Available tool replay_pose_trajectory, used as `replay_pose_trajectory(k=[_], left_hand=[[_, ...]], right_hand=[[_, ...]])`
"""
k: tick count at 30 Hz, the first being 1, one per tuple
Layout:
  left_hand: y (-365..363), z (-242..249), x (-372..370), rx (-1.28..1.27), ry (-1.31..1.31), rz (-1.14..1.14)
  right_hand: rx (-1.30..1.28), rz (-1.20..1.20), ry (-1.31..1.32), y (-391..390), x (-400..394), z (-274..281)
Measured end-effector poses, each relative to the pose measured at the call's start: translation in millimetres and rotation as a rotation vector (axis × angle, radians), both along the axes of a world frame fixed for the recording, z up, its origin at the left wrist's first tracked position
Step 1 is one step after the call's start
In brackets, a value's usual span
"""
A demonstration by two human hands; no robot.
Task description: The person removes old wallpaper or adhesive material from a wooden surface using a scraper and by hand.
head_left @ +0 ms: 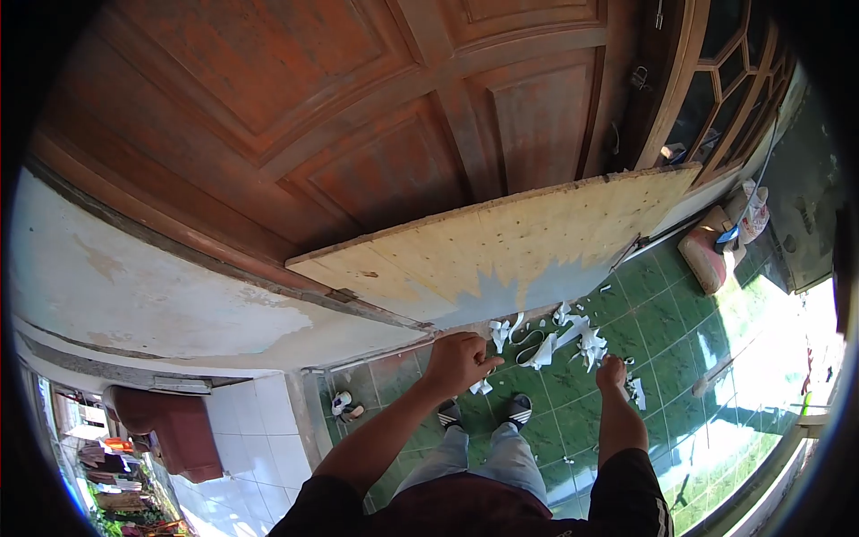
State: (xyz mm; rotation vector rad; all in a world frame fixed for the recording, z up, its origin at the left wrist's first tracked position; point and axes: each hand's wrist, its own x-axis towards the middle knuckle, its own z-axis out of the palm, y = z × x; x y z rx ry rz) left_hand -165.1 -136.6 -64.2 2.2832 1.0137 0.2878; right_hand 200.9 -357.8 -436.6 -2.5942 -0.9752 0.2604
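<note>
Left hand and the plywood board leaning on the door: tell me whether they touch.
Cannot tell. In the head view the left hand overlaps the lower edge of the plywood board, fingers curled, but that one view shows neither contact nor gap plainly.

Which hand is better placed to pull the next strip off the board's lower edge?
Left, probably. The left hand sits closed at the board edge beside the peeled strips; the right hand hangs lower, over the green tiles.

One head cam, wide fisheye, looks steeply down & fwd from standing height: leaning board (pixel 501 255) close ahead, green tile floor (pixel 680 322) below.
</note>
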Motion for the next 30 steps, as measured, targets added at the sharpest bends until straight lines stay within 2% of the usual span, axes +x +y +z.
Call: replay_pose_trajectory(k=[1,3,4,5,6,7,8,10,12,13,14,16,17,18,20,21,23,26,28,30], left_hand=[[2,5,-3,0.046,0.069,-0.045],[6,20,-1,0.167,-0.073,-0.043],[10,28,0,0.228,-0.147,-0.045],[18,31,-1,0.345,-0.221,-0.112],[26,44,-3,0.388,-0.172,-0.126],[41,55,-4,0.469,-0.193,-0.131],[50,75,-4,0.461,-0.211,-0.127],[70,108,-8,0.496,-0.248,-0.127],[88,134,-15,0.621,-0.238,-0.111],[93,148,-21,0.584,-0.204,-0.079],[99,160,-28,0.549,-0.175,-0.049],[112,174,-48,0.599,0.034,0.019],[116,177,-58,0.621,0.141,0.048],[118,177,-67,0.639,0.081,0.052],[126,173,-85,0.669,-0.046,0.058],[136,170,-95,0.722,-0.056,0.043],[155,159,-118,0.831,-0.086,0.014],[184,137,-158,0.754,0.071,-0.071],[200,127,-174,0.538,0.211,-0.1],[210,126,-180,0.355,0.322,-0.101]], right_hand=[[-0.044,0.001,0.064,0,-1,18],[-0.15,0.051,0.139,-1,-4,31],[-0.186,-0.022,0.268,0,-6,22],[-0.174,0.01,0.199,-3,-13,14],[-0.163,0.044,0.13,-7,-23,11],[-0.294,-0.093,0.183,7,-48,59],[-0.276,-0.066,0.154,3,-60,64],[-0.217,-0.046,0.359,-1,-76,72],[-0.145,-0.001,0.388,-10,-105,77],[-0.097,0.019,0.393,-7,-114,79],[0.052,-0.007,0.4,-8,-128,81],[0.237,-0.069,0.45,-12,-157,67],[0.24,-0.093,0.59,-10,-167,60],[0.225,-0.042,0.638,-6,-179,74],[0.193,0.059,0.728,14,-204,143],[0.184,0.22,0.614,29,-213,158],[0.4,0.307,0.483,59,-240,202],[0.648,0.399,0.421,124,-282,259],[0.634,0.424,0.389,164,-311,318],[0.691,0.359,0.357,202,-334,350]])
